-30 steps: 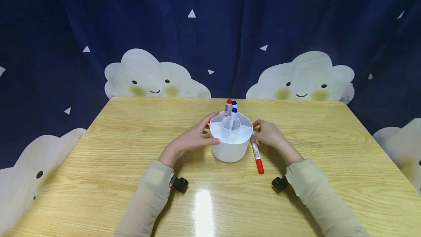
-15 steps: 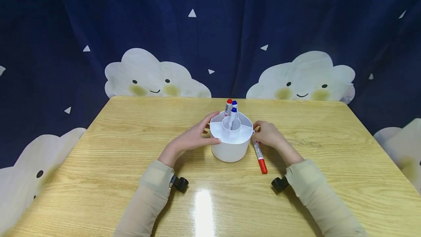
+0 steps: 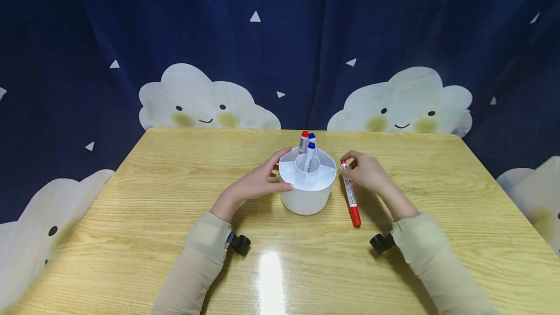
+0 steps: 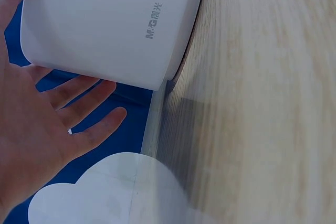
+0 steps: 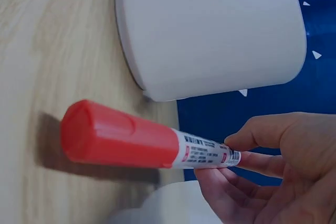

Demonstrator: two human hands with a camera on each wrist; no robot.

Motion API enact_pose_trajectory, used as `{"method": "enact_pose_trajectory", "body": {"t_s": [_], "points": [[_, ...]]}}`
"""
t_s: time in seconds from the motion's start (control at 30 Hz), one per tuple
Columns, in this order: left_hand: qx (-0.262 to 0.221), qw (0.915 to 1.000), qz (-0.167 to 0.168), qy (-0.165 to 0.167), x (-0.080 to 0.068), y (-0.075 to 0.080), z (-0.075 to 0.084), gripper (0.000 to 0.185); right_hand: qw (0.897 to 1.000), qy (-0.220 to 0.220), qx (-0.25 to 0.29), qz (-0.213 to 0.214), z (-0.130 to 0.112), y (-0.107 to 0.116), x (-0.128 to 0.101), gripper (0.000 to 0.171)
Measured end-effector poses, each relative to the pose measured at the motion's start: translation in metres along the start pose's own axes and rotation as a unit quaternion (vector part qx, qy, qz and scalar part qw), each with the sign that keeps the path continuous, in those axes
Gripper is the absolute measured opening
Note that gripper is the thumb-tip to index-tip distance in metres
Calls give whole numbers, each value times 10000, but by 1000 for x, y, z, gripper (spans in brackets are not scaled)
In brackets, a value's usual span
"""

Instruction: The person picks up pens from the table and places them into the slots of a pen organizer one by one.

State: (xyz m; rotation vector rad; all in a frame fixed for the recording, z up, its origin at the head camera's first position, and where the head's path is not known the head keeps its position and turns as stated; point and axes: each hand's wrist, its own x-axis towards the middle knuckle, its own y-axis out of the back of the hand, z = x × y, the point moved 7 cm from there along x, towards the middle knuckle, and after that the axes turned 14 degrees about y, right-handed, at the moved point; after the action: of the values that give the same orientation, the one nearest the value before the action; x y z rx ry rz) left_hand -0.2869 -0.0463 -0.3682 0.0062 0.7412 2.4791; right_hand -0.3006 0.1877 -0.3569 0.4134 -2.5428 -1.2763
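Note:
A white round pen holder with divided compartments stands upright on the table. My left hand holds its left side, thumb at the front rim and index finger towards the back; in the left wrist view the other fingers spread beside its wall. Just right of the holder, apart from it, my right hand pinches a red-capped marker near its tail end. The red cap tilts down towards the table's front. Inside the holder stand a red-topped marker and two blue-topped markers, one blue-topped marker in the centre ring.
The wooden table extends around both arms. Behind it hangs a dark blue curtain with clouds and white triangles. A black wrist camera sits at the left cuff, another wrist camera at the right.
My right hand has moved slightly right and up, taking the red-capped marker away from the holder's side; the tail end now shows above the fingers. The left hand and the holder stay put.

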Motion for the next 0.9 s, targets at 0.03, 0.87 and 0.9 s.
{"method": "enact_pose_trajectory", "body": {"t_s": [0.03, 0.87, 0.9], "points": [[-10, 10000, 2, 2, 0, 0, 0, 87, 10000, 46, 2, 27, -2, 3, -1, 34], [-10, 10000, 42, 31, 0, 0, 0, 87, 9942, 790, -107, 720, -65, 47, -15, 30], [-8, 10000, 43, 22, 0, 0, 0, 87, 9938, 824, -144, 739, -69, 48, -16, 30]]}}
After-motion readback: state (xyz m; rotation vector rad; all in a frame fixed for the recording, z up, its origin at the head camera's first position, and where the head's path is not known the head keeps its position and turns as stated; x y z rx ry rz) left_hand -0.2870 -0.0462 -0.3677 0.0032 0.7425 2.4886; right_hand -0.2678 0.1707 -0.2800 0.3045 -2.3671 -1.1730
